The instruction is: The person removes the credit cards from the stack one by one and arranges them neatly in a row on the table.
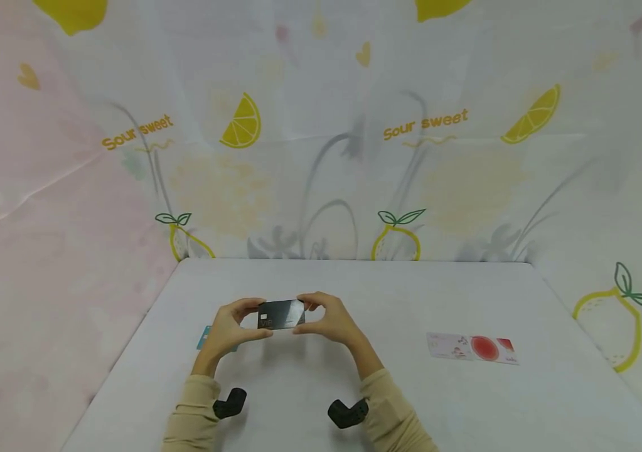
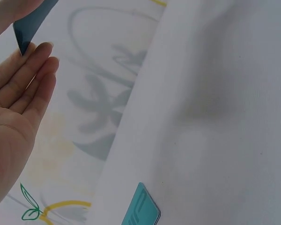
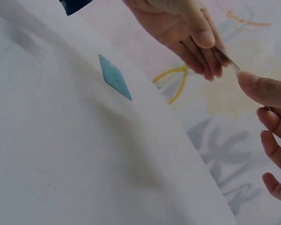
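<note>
A black card (image 1: 280, 315) with "VIP" lettering and a small chip patch is held up above the white table, its long side level. My left hand (image 1: 229, 328) pinches its left end between thumb and fingers. At the other end, my right hand (image 1: 329, 320) pinches it the same way. In the right wrist view the card (image 3: 228, 58) appears almost edge-on between both hands. Under and behind the left hand, a teal card (image 1: 204, 337) lies on the table, partly hidden in the head view; the left wrist view shows its teal corner (image 2: 143, 208).
Toward the right of the white table (image 1: 388, 389) lies a flat pale slip (image 1: 449, 346) with red printing and a large red circle. Behind the table hangs a cloth backdrop (image 1: 309, 188) with lemon prints. Each wrist carries a black camera mount (image 1: 347, 414).
</note>
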Tool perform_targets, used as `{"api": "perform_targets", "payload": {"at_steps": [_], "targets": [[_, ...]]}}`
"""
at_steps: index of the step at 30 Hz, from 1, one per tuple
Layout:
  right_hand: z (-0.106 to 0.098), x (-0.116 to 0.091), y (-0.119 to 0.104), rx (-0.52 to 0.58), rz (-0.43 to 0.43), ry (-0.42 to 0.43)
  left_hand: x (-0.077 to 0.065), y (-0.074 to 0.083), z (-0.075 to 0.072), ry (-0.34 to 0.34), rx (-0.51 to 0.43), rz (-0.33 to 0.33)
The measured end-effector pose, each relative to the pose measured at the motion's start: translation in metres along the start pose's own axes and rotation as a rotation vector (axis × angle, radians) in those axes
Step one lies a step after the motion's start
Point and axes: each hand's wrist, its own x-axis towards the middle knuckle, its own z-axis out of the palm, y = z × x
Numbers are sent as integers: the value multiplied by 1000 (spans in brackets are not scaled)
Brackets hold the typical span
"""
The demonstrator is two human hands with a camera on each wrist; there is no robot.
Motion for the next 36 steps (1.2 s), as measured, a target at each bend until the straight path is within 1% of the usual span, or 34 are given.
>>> {"api": "perform_targets", "payload": {"at_steps": [6, 15, 19, 27, 36], "targets": [[-7, -4, 0, 11, 13, 10, 5, 1, 5, -16, -20, 22], [-17, -9, 1, -4, 28, 21, 11, 0, 12, -55, 2, -16], [-21, -11, 2, 0, 35, 25, 14, 1, 16, -62, 4, -12], [-27, -14, 4, -28, 41, 42, 19, 4, 23, -63, 21, 14], [-33, -22, 6, -16, 44, 44, 20, 4, 32, -81, 27, 3]]}}
